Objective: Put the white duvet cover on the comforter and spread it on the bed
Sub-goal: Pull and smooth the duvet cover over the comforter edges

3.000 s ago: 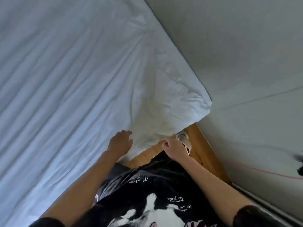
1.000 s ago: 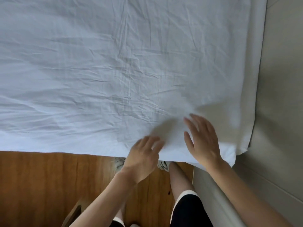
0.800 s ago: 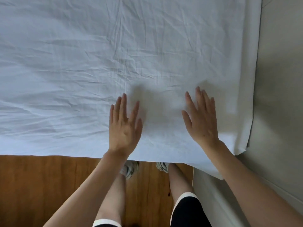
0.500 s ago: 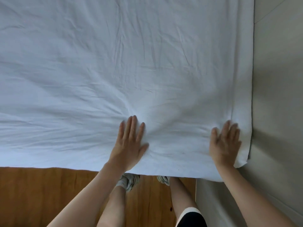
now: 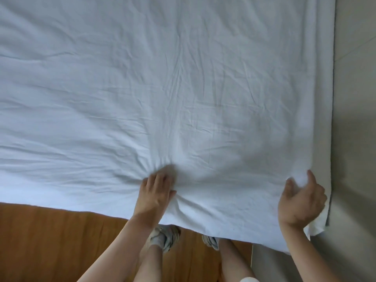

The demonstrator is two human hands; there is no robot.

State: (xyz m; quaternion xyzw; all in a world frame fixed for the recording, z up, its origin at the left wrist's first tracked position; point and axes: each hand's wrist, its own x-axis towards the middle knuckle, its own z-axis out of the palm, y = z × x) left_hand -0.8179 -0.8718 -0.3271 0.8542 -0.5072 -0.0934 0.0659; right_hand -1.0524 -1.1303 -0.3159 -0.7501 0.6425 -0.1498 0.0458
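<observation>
White duvet cover (image 5: 183, 88) spread wide, creases bunching under left hand (image 5: 155, 192)

A grey wall (image 5: 356, 119) closely borders the duvet cover's (image 5: 142, 88) right edge.
</observation>
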